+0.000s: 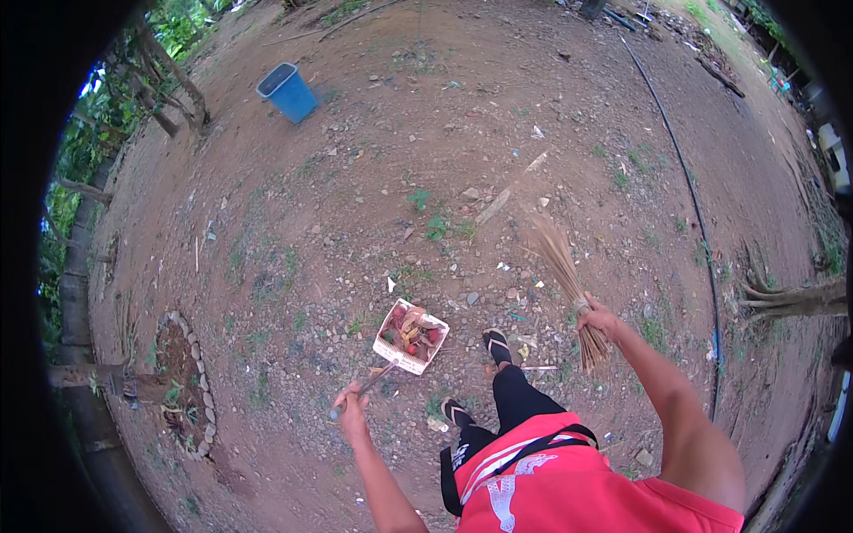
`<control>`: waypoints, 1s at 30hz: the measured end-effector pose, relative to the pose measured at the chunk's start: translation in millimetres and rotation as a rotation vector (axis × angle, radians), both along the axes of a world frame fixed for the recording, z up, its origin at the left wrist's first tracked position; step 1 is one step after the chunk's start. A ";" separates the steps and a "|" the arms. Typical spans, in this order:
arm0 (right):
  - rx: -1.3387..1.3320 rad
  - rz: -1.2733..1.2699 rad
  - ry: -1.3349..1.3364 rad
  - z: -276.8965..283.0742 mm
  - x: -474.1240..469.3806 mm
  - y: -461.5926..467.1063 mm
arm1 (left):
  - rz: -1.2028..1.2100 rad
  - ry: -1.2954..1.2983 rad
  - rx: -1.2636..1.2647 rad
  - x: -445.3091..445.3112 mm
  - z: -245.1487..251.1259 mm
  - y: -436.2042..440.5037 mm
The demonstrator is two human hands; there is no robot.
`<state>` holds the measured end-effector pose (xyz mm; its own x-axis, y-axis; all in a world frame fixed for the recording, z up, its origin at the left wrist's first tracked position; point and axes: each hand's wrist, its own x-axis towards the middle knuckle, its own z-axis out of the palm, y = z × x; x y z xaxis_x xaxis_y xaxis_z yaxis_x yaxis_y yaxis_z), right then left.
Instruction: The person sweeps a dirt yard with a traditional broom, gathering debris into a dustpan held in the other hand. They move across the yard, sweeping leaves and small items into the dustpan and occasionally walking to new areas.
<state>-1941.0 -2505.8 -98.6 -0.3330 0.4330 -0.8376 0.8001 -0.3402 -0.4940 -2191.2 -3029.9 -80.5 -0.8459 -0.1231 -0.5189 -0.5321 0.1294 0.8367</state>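
My left hand (351, 408) grips the handle (368, 384) of a long-handled dustpan. Its pan, a cut-down white plastic container (389, 351) that bears writing, sits low over the pebbly ground before my feet. Dry leaves (412, 330) and several red pieces (433, 335) lie inside it. In my right hand (600, 318) is a stick broom (563, 266), held around its bound middle. The broom's bristles fan out away from me and look slightly blurred at the tips. I cannot tell whether they touch the ground.
A blue plastic bin (292, 96) stands tilted in view at the far left. Along the right runs a black hose (693, 193). Stones (205, 400) ring a planted bed at left, and a tree trunk (800, 298) rises at right. A wooden strip (493, 206) lies ahead.
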 end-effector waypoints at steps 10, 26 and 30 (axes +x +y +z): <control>-0.274 0.016 -0.109 -74.6 -43.8 27.4 | -0.324 0.173 0.014 -75.1 -55.9 198.2; -0.121 -0.060 0.021 -35.5 -34.3 88.4 | -0.413 0.343 -0.290 -100.7 -81.6 282.8; -0.243 0.106 -0.069 -44.2 -70.6 24.3 | -0.271 0.235 -0.191 -110.6 -110.2 252.2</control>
